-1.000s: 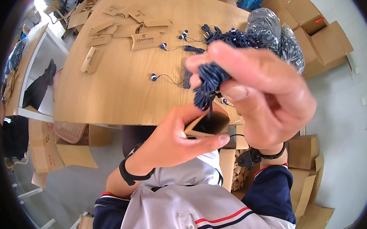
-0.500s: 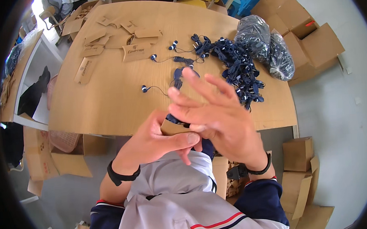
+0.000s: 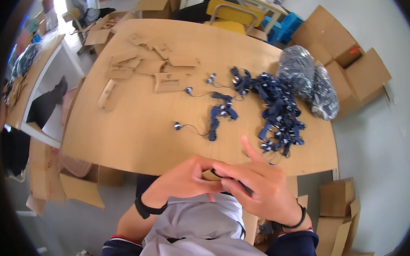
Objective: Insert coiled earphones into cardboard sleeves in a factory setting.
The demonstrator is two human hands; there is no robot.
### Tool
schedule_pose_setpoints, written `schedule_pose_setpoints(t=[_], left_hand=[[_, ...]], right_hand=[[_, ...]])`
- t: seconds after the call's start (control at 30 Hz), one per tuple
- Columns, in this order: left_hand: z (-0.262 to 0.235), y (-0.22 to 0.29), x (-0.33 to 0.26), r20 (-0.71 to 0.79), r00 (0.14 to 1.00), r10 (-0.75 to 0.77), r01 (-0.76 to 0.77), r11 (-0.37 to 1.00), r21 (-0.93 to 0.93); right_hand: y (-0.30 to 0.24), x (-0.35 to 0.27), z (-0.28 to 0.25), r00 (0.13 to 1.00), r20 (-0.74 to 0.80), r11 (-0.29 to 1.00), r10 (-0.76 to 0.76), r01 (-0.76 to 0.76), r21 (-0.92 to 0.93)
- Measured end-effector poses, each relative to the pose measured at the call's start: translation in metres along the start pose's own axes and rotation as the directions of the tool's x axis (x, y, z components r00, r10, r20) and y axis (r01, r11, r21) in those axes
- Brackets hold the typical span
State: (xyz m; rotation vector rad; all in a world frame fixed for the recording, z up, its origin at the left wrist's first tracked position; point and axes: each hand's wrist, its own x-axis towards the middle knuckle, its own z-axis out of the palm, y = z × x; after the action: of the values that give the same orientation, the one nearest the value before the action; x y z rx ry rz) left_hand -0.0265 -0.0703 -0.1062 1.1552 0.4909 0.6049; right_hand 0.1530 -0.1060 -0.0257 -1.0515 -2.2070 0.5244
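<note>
Left hand (image 3: 185,179) grips small cardboard box (image 3: 210,175); right hand (image 3: 262,184) over its right end, grip unclear; long axis hidden.

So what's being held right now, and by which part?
A small brown cardboard box: the left hand grips its sides between thumb and fingers; the right hand covers one end, its exact hold hidden.

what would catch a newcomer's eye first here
The tangled heap of dark blue earphones on the right of the table, with two shiny plastic bags beside it. Then, at the near edge, the left hand holding a small cardboard box, the right hand close against it. Brown cardboard packets lie scattered toward the far left.
</note>
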Motion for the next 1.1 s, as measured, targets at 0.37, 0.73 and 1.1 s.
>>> schedule_pose_setpoints(t=[0.37, 0.73, 1.1], left_hand=[[-0.01, 0.003, -0.002, 0.053, 0.997, 0.051, -0.054, 0.996, 0.072], [0.025, 0.037, 0.013, -0.076, 0.927, 0.367, -0.341, 0.743, -0.576], [0.058, 0.043, -0.021, -0.101, 0.435, 0.895, -0.532, 0.346, 0.773]], right_hand=[[0.007, 0.003, -0.004, 0.995, 0.102, 0.995, 0.012, -0.022, 0.094], [0.017, -0.018, 0.045, 0.865, -0.441, 0.971, -0.241, 0.21, -0.118], [0.01, -0.026, 0.064, 0.558, -0.824, 0.916, -0.095, 0.373, 0.147]])
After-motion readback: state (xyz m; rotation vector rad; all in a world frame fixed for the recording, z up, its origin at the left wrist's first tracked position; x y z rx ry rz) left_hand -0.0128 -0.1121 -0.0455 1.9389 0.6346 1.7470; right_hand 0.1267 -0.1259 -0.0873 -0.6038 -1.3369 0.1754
